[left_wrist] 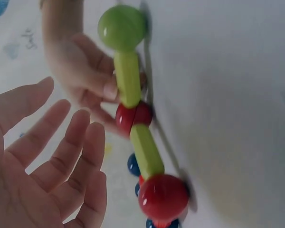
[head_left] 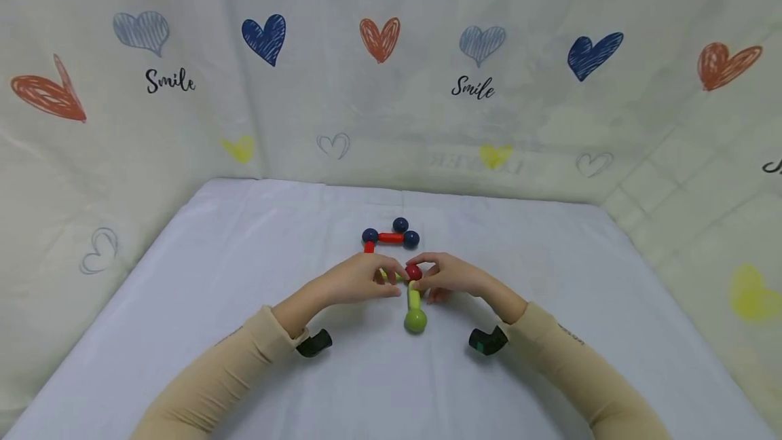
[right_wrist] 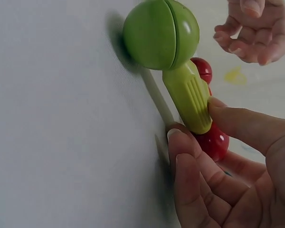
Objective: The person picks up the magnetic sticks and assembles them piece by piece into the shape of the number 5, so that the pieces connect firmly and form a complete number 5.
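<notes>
A ball-and-stick toy lies on the table between the hands. At its near end is a green ball (head_left: 415, 320), with a yellow-green stick (right_wrist: 189, 95) running to a red ball (left_wrist: 134, 117). Another yellow-green stick (left_wrist: 148, 151) leads on to a second red ball (left_wrist: 164, 197). My right hand (head_left: 449, 276) pinches the toy where the near stick meets the first red ball, thumb along the stick. Beside the toy, my left hand (head_left: 366, 279) has its fingers spread, apart from it in the left wrist view. Red sticks (head_left: 391, 237) and navy balls (head_left: 370, 236) continue the toy behind.
A white cloth covers the table (head_left: 366, 392). Behind it hangs a pale backdrop (head_left: 427, 114) printed with hearts and writing. A dark device (head_left: 314, 343) sits below the left wrist, and a similar one (head_left: 487, 341) below the right.
</notes>
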